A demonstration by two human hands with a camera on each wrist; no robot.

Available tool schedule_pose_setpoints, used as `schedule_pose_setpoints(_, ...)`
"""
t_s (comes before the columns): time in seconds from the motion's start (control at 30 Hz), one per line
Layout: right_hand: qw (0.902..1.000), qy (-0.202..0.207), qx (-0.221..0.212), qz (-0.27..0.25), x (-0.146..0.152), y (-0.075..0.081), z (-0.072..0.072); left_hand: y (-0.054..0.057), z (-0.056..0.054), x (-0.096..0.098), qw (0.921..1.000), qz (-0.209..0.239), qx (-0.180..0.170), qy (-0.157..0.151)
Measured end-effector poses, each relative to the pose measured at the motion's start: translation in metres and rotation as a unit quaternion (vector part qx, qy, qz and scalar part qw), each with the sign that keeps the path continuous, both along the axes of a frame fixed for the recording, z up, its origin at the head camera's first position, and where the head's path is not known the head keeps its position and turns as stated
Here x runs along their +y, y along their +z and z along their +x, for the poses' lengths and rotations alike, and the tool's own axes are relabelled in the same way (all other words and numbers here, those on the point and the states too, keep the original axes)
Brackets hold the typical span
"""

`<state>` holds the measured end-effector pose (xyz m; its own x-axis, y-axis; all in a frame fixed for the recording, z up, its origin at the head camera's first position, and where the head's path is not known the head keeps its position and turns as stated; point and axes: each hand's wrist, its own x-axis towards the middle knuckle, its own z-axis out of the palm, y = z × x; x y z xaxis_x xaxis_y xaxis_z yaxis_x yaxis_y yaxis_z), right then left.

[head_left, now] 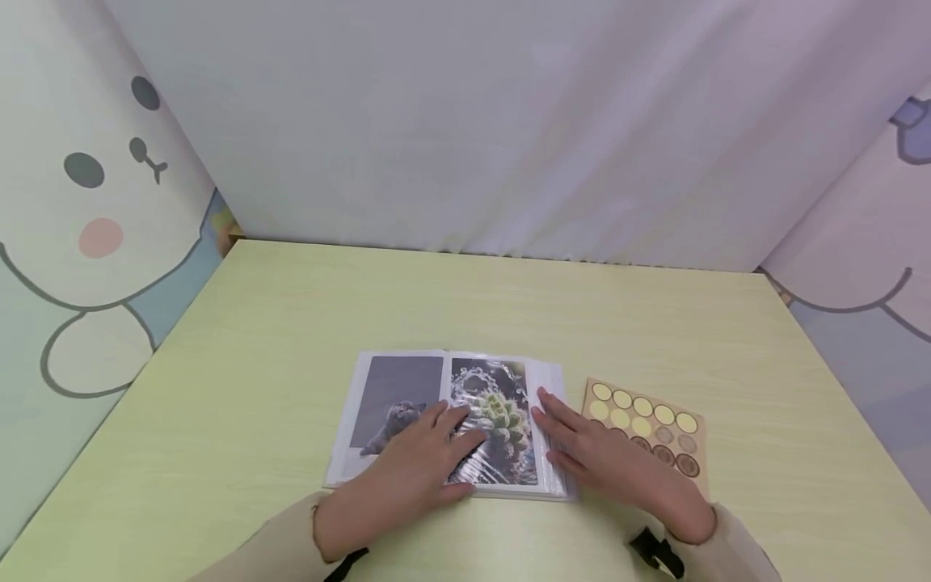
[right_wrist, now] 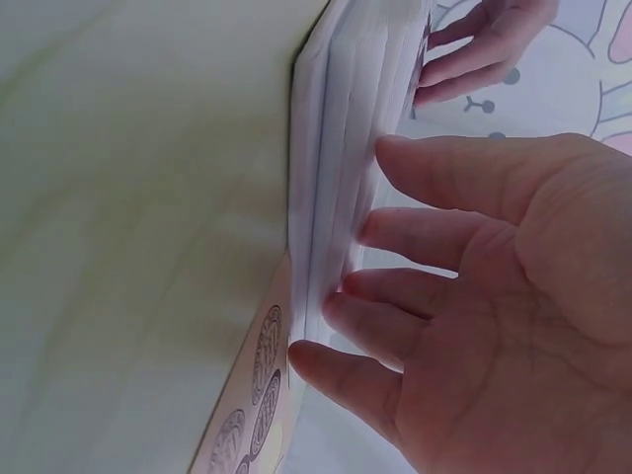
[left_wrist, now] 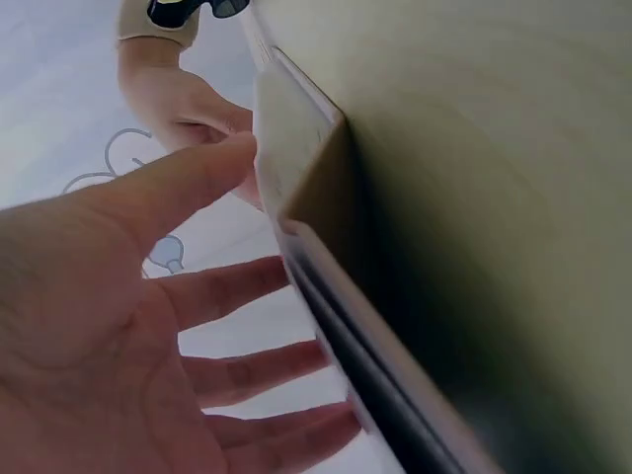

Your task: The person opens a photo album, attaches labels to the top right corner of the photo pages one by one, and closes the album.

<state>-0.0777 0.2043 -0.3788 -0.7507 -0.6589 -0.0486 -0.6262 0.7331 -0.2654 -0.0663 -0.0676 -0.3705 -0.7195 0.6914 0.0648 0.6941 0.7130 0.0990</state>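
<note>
A photo album lies spread on the table, clear sleeves over its pages. On its left page is a picture of a grey cat; the right page has a glossy picture of a green succulent. My left hand rests across the fold and lower right page, fingers spread. My right hand touches the album's right margin with extended fingertips. In the right wrist view, the stacked page edges stand right at that hand's fingers. The left wrist view shows the album's thick lower edge beside the left thumb.
A tan sheet of round stickers, in yellow and brown, lies right of the album, partly under my right hand. Pale wood tabletop surrounds both. A white curtain hangs at the back, with cartoon-printed cloth on the sides.
</note>
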Motion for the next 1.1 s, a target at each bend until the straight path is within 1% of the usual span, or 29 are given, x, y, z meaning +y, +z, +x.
schedule_pose_setpoints(0.07, 1.0, 0.003, 0.003, -0.001, 0.0, 0.0, 0.0, 0.0, 0.0, 0.002, 0.9999, -0.012, 0.008, 0.004)
schedule_pose_setpoints(0.13, 1.0, 0.004, 0.0, -0.004, 0.001, 0.0, -0.001, 0.001, 0.001, 0.004, 0.9997, -0.014, 0.017, 0.006)
schedule_pose_setpoints(0.23, 0.9998, -0.002, -0.017, -0.012, 0.002, 0.0, -0.002, 0.002, 0.003, 0.006, 0.999, -0.024, 0.036, 0.009)
schedule_pose_setpoints(0.33, 0.9987, -0.016, -0.039, -0.027, 0.005, 0.002, -0.003, 0.002, 0.004, 0.008, 0.9983, -0.03, 0.049, 0.01)
schedule_pose_setpoints(0.4, 0.9978, -0.032, -0.035, -0.045, 0.01, 0.005, -0.005, 0.002, 0.005, 0.008, 0.9978, -0.034, 0.056, 0.01)
schedule_pose_setpoints(0.47, 0.9961, -0.053, -0.02, -0.067, 0.018, 0.009, -0.007, 0.001, 0.005, 0.008, 0.9975, -0.035, 0.06, 0.01)
schedule_pose_setpoints(0.5, 0.9947, -0.065, -0.005, -0.08, 0.023, 0.012, -0.009, 0.001, 0.005, 0.009, 0.9974, -0.036, 0.062, 0.01)
schedule_pose_setpoints(0.57, 0.9903, -0.096, 0.013, -0.099, 0.037, 0.017, -0.011, 0.0, 0.005, 0.009, 0.9973, -0.036, 0.063, 0.01)
schedule_pose_setpoints(0.63, 0.9848, -0.137, 0.01, -0.107, 0.054, 0.022, -0.014, 0.0, 0.005, 0.009, 0.9969, -0.037, 0.069, 0.009)
schedule_pose_setpoints(0.7, 0.9782, -0.181, -0.015, -0.1, 0.071, 0.025, -0.017, -0.001, 0.005, 0.009, 0.9964, -0.037, 0.076, 0.009)
schedule_pose_setpoints(0.73, 0.9741, -0.204, -0.034, -0.091, 0.081, 0.025, -0.018, -0.001, 0.005, 0.009, 0.9962, -0.036, 0.078, 0.009)
schedule_pose_setpoints(0.83, 0.9612, -0.253, -0.083, -0.071, 0.106, 0.022, -0.018, -0.001, 0.004, 0.008, 0.9961, -0.034, 0.081, 0.009)
schedule_pose_setpoints(0.9, 0.9552, -0.266, -0.106, -0.075, 0.118, 0.016, -0.017, -0.001, 0.004, 0.008, 0.9964, -0.033, 0.078, 0.009)
schedule_pose_setpoints(0.97, 0.9493, -0.274, -0.124, -0.092, 0.125, 0.011, -0.015, 0.001, 0.004, 0.008, 0.9969, -0.033, 0.07, 0.011)
schedule_pose_setpoints(1.1, 0.9367, -0.286, -0.161, -0.121, 0.13, 0.001, -0.015, 0.002, 0.004, 0.009, 0.9978, -0.034, 0.055, 0.014)
